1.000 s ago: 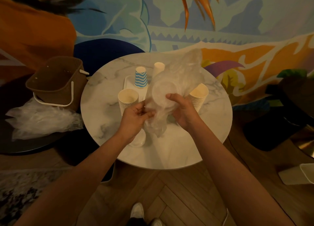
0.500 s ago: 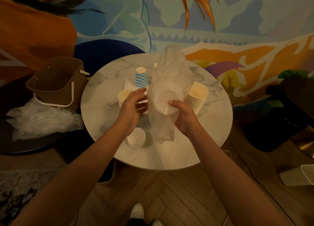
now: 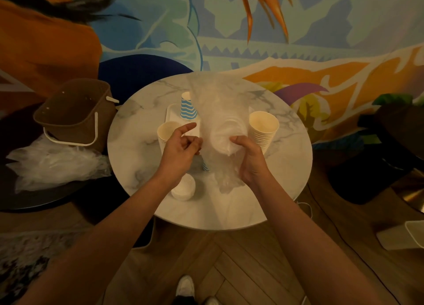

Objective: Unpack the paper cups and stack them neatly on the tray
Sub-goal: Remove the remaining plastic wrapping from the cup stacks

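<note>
Right hand (image 3: 250,160) grips a sleeve of cups (image 3: 223,137) through its clear plastic wrap (image 3: 218,102), bottom end toward the camera, held above the desk (image 3: 286,178); likely steadied so the wrap can be pulled off. Left hand (image 3: 181,146) is free, fingers half-curled, just beside the wrap, holding nothing. White tray (image 3: 173,114) behind carries a blue striped cup stack (image 3: 188,108). Two cream stacks (image 3: 263,130) flank it; whether they rest on the tray is unclear. Discarded plastic (image 3: 57,164) lies off to the left.
</note>
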Tool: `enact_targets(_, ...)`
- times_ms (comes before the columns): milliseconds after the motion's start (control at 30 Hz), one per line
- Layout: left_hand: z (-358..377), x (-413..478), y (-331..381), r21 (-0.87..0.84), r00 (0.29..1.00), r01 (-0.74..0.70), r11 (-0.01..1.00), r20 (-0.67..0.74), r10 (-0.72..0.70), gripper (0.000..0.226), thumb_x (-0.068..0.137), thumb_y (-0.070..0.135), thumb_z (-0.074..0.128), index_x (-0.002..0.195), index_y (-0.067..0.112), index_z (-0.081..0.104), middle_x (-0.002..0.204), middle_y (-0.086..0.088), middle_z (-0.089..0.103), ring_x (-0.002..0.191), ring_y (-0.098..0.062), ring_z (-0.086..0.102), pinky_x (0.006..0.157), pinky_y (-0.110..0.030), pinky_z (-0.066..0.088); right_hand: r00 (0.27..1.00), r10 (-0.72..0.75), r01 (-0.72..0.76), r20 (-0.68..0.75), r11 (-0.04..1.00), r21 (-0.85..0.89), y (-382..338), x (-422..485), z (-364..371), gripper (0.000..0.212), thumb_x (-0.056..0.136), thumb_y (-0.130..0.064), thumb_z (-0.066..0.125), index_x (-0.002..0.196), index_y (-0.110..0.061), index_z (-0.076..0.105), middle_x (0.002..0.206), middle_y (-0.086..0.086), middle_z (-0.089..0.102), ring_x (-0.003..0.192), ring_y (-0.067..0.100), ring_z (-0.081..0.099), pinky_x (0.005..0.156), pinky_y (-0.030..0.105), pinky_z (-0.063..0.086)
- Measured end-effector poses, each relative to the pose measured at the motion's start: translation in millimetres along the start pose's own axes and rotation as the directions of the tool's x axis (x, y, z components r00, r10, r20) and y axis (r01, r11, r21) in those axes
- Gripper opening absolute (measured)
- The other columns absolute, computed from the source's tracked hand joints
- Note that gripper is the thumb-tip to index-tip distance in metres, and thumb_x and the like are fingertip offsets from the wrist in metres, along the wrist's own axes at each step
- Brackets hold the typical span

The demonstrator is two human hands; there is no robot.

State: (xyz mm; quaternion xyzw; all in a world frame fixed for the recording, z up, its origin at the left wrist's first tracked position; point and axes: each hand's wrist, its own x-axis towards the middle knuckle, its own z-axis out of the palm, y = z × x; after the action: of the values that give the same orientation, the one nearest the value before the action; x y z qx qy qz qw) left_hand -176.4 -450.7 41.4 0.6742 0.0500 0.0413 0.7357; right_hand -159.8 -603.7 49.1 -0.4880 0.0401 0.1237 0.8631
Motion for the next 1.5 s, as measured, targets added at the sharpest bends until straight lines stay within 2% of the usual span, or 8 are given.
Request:
enact_targets(200,-3.5,-7.5,-4.6,-0.027,0.994,0.050,0.998,0.103,-0.047,0.037,0.091,-0.003,0.053,0.123,0.015,0.046,0.077,-0.002,0.056,0.064,-0.003,0.054,0.065,-0.016,0.046,0.999,-0.050,0.049,0.000,0.980,0.191,3.6,-4.3,-1.3,0.037,0.065,-0.013,0.056,0.101,-0.012,0.062,0.083,0.007,0.070,0.077,0.022,0.068,0.069,0.037,0.057)
enact_targets(467,-9.3,-1.1,11.0,-0.290,0.951,0.227,0.930,0.270,-0.148,0.091,0.051,0.025,0.070,0.135,0.022,0.033,0.122,-0.004,0.051,0.105,-0.020,0.057,0.071,-0.031,0.054,0.993,-0.079,0.094,0.091,0.980,-0.175,-0.4,-1.2,-2.9,0.083,0.052,-0.020,0.070,0.130,-0.011,0.045,0.119,0.012,0.061,0.101,0.023,0.064,0.081,0.036,0.056)
enact_targets(600,0.5,-2.0,14.3,-0.122,0.967,0.150,0.981,0.223,-0.120,0.092,0.060,0.021,0.083,0.138,0.019,0.033,0.125,-0.006,0.057,0.113,-0.020,0.059,0.085,-0.036,0.055,0.988,-0.074,0.108,0.134,0.957,-0.268,-0.7,-0.6,2.1,0.088,0.055,-0.028,0.079,0.135,-0.015,0.043,0.135,0.015,0.050,0.119,0.029,0.055,0.094,0.042,0.051)
enact_targets(733,-1.9,1.0,13.1,-0.380,0.981,0.180,0.907,0.139,-0.136,0.056,0.080,0.002,0.067,0.131,0.015,0.044,0.107,-0.001,0.067,0.100,-0.016,0.066,0.078,-0.032,0.057,0.973,-0.207,0.230,0.098,0.869,-0.437,-4.4,-0.2,3.2,0.056,0.065,-0.047,0.073,0.116,-0.035,0.054,0.130,0.001,0.054,0.115,0.019,0.056,0.091,0.035,0.052)
enact_targets(933,-8.8,5.8,16.8,-0.487,0.974,0.212,0.848,0.173,-0.144,0.102,0.051,0.020,0.088,0.138,0.006,0.038,0.124,-0.013,0.060,0.116,-0.026,0.058,0.086,-0.034,0.054,0.940,-0.334,0.318,0.066,0.795,-0.516,-1.5,0.8,10.2,0.010,0.084,-0.006,0.066,0.082,-0.016,0.063,0.076,-0.002,0.063,0.071,0.005,0.057,0.070,0.021,0.051)
enact_targets(1133,-13.4,9.6,22.7,-0.689,0.972,0.233,0.686,0.142,-0.188,0.041,0.080,0.015,0.062,0.119,0.005,0.055,0.122,-0.015,0.058,0.117,-0.030,0.053,0.103,-0.042,0.044,0.863,-0.448,0.484,0.235,0.597,-0.640,5.7,-1.9,11.3,0.024,0.077,-0.004,0.072,0.073,-0.026,0.063,0.076,-0.009,0.062,0.070,0.001,0.055,0.068,0.018,0.045)
enact_targets(1367,-15.2,9.2,21.1,-0.688,0.971,0.238,0.685,0.151,-0.186,0.036,0.076,0.018,0.050,0.109,0.005,0.059,0.098,-0.011,0.063,0.093,-0.025,0.060,0.093,-0.037,0.044,0.885,-0.160,0.465,0.436,0.279,-0.840,9.2,3.5,3.2,0.009,0.074,-0.016,0.077,0.077,-0.010,0.071,0.076,-0.011,0.057,0.069,0.010,0.055,0.066,0.021,0.044)
enact_targets(1500,-18.8,9.9,21.3,-0.638,0.968,0.249,0.729,0.183,-0.171,0.029,0.078,0.012,0.052,0.106,0.005,0.057,0.091,-0.008,0.065,0.079,-0.021,0.065,0.068,-0.029,0.055,0.864,-0.436,0.489,0.253,0.604,-0.629,-17.4,3.0,4.2,0.012,0.070,-0.024,0.057,0.065,-0.014,0.060,0.065,-0.009,0.059,0.065,0.007,0.054,0.064,0.017,0.042)
